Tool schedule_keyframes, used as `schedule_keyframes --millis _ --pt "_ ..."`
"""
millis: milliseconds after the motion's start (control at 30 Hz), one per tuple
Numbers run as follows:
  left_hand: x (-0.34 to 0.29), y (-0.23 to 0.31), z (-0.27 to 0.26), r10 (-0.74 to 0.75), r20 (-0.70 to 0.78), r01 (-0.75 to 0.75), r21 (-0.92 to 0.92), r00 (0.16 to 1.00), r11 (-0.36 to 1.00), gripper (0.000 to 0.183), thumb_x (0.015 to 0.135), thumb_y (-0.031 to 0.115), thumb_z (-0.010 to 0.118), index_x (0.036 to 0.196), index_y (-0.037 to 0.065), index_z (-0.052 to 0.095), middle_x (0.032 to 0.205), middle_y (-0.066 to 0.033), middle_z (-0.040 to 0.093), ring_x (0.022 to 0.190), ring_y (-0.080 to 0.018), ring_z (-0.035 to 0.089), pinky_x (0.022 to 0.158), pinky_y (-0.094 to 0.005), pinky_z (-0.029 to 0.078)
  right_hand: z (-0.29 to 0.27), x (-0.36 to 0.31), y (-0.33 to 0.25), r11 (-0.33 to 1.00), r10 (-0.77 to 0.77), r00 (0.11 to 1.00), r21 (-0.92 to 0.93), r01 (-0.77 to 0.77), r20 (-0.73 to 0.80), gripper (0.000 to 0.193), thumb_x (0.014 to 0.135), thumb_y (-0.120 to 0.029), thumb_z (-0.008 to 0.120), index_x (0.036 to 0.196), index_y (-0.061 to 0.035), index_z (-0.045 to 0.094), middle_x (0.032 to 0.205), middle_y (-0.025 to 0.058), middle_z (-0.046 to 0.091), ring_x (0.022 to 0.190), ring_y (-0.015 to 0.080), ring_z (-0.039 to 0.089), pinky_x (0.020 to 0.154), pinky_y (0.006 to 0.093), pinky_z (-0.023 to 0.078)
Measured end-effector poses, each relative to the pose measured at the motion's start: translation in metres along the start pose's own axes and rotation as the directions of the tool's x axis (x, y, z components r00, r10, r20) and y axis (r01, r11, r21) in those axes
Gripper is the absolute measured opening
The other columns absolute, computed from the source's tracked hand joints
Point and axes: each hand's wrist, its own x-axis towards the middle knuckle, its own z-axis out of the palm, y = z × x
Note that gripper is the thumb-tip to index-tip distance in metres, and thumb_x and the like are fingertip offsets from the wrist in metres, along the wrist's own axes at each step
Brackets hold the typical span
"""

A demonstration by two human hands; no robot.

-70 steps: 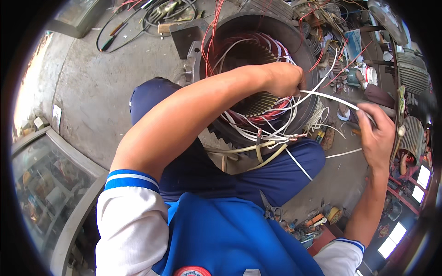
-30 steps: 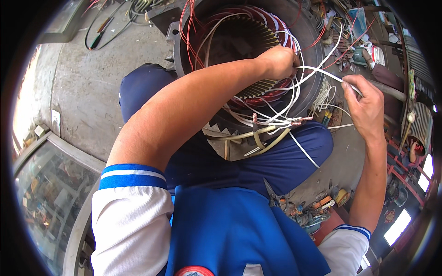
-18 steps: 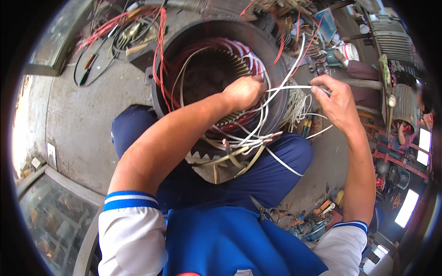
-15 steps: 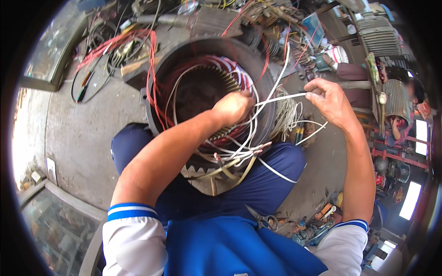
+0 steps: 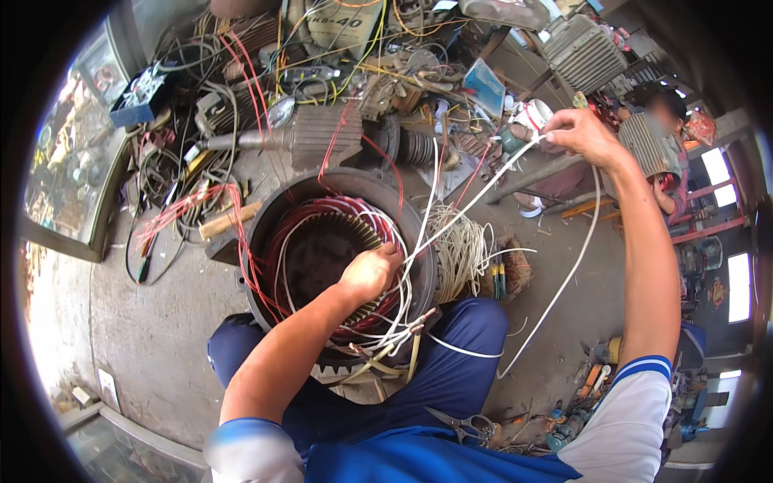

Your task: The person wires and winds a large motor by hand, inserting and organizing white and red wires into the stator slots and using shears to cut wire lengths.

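Between my knees stands a round motor stator (image 5: 259, 233), its housing dark, with red and white windings inside. My left hand (image 5: 372, 274) is closed at the inner right side of the ring, on white cord by the windings; its fingertips are partly hidden. Raised at the upper right, my right hand (image 5: 584, 135) pinches the white cord (image 5: 491, 187), which runs taut down to the stator. A loose length of it hangs from this hand in a long curve toward the floor. Thick pale leads (image 5: 415, 354) stick out at the stator's near edge.
A coil of white cord (image 5: 459, 258) lies right of the stator, beside yellow-handled pliers (image 5: 499, 280). Scissors (image 5: 463, 423) rest near my lap. Red wires (image 5: 189, 211) trail off left. Motor parts and cables crowd the far floor. Another person (image 5: 667, 129) sits at the far right.
My right hand has moved up and away, drawing the white cord out longer. The left hand stays at the stator's inner right side. The view has tilted to show more of the far floor.
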Motion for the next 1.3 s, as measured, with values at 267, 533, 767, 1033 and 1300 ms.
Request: schedule_keyframes --millis 267,533,767,1033,1300 --pt "0.001 0.003 0.003 0.051 -0.021 -0.051 0.018 0.998 0.999 0.011 0.084 0.007 0.063 0.094 0.003 0.063 0.095 -0.017 0.061 0.086 -0.0386 0.067 0.076 -0.0491 0.057 0.029 0.023 -0.028 0.957 -0.217 0.976 -0.194 0.218 0.029 0.03 0.088 -0.028 0.073 0.107 -0.004 0.077 0.095 0.0109 0.076 0.092 0.021 0.07 0.085 0.0368 0.053" --pt "-0.001 -0.007 0.01 0.055 -0.025 -0.054 0.039 0.998 0.998 0.014 0.083 0.007 0.064 0.096 0.003 0.064 0.095 -0.0177 0.061 0.083 -0.0404 0.067 0.075 -0.0506 0.057 0.043 0.025 -0.042 0.949 -0.2 0.978 -0.235 0.208 0.057 0.027 0.092 -0.018 0.072 0.112 0.0005 0.075 0.103 0.0134 0.076 0.098 0.0216 0.07 0.089 0.0372 0.054" --pt "-0.001 -0.001 0.005 0.038 -0.029 -0.038 0.017 0.999 0.999 0.012 0.083 0.008 0.064 0.095 0.003 0.063 0.096 -0.0181 0.061 0.084 -0.0409 0.067 0.076 -0.0514 0.056 0.051 0.025 -0.037 0.955 -0.215 0.976 -0.198 0.22 0.046 0.023 0.092 -0.021 0.073 0.103 -0.0012 0.076 0.088 0.0091 0.074 0.087 0.0168 0.067 0.08 0.0353 0.052" --pt "-0.001 -0.004 0.007 0.057 -0.031 -0.056 0.012 0.998 0.998 0.013 0.083 0.007 0.064 0.095 0.002 0.063 0.095 -0.0176 0.061 0.083 -0.0403 0.067 0.076 -0.0505 0.056 0.055 0.031 -0.03 0.928 -0.25 0.962 -0.256 0.27 0.108 0.022 0.092 -0.022 0.072 0.098 -0.0012 0.074 0.082 0.0099 0.07 0.081 0.0181 0.065 0.076 0.0374 0.051" --pt "-0.001 -0.002 0.008 0.061 -0.022 -0.06 0.023 0.998 0.998 0.011 0.083 0.006 0.063 0.093 0.001 0.063 0.096 -0.0173 0.062 0.087 -0.0394 0.068 0.077 -0.0497 0.057 0.058 0.029 -0.02 0.946 -0.237 0.966 -0.202 0.254 0.106 0.021 0.093 -0.02 0.07 0.094 0.0009 0.073 0.079 0.0073 0.07 0.078 0.0156 0.063 0.074 0.0352 0.051"
